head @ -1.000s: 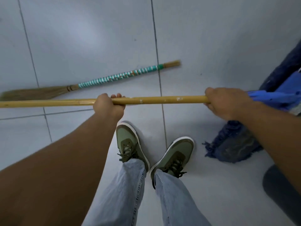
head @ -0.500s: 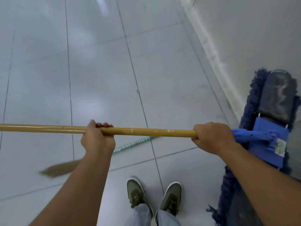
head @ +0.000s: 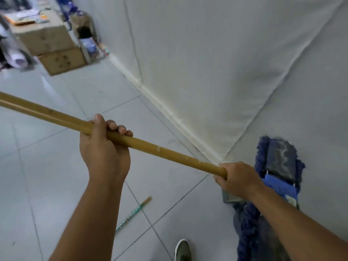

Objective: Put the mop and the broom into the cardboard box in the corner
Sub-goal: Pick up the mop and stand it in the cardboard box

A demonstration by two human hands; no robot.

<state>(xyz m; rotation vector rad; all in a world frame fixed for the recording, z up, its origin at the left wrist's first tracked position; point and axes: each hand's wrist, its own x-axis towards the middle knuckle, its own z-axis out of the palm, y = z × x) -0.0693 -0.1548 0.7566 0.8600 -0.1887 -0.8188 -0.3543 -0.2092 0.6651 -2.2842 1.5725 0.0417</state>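
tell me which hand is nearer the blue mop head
Right. The right hand grips the wooden handle right beside the mop head; the left hand holds it farther up the shaft.

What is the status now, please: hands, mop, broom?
Left hand and right hand both grip mop handle. Broom lies on floor, untouched. Cardboard boxes ahead in corner; path open.

you hold the mop (head: 280,159) off the floor (head: 47,166) by its wooden handle (head: 160,150), which slopes down to the right. your left hand (head: 104,149) is wrapped around the middle of the handle, your right hand (head: 236,178) around its lower end by the blue head. the broom (head: 133,213) lies on the floor below. cardboard boxes (head: 50,44) sit blurred at top left, by the wall (head: 207,63).
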